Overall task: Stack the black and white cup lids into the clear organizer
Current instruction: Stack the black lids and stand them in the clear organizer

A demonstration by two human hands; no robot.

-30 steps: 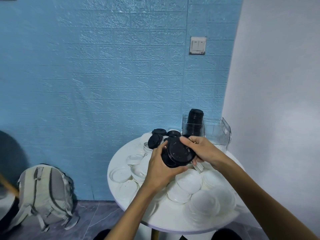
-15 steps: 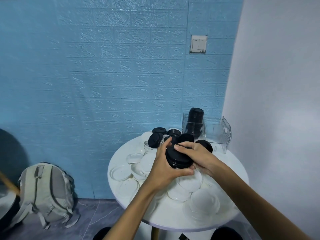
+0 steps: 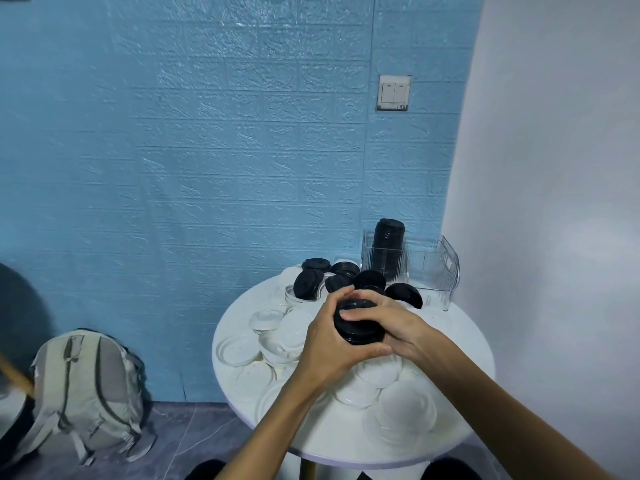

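Both hands close round a short stack of black lids point(image 3: 360, 329), held above the white lids on the round surface point(image 3: 460, 341). The left hand point(image 3: 332, 344) wraps it from the near side, thumb underneath; the right hand point(image 3: 391, 320) curls its fingers over the top. The grip is therefore narrow and full, holding the stack between two palms.

To do this step well, the lids want squaring up first: press evenly so the rims nest, not cock sideways. Then carry the stack level toward the clear organizer point(image 3: 433, 268) at the far edge, where a tall column of black lids point(image 3: 389, 247) already stands in the left compartment. Lower it straight onto that column, since a tilted landing would likely topple it. Loose black lids point(image 3: 308, 284) and white lids point(image 3: 239, 349) remain scattered on the surface.
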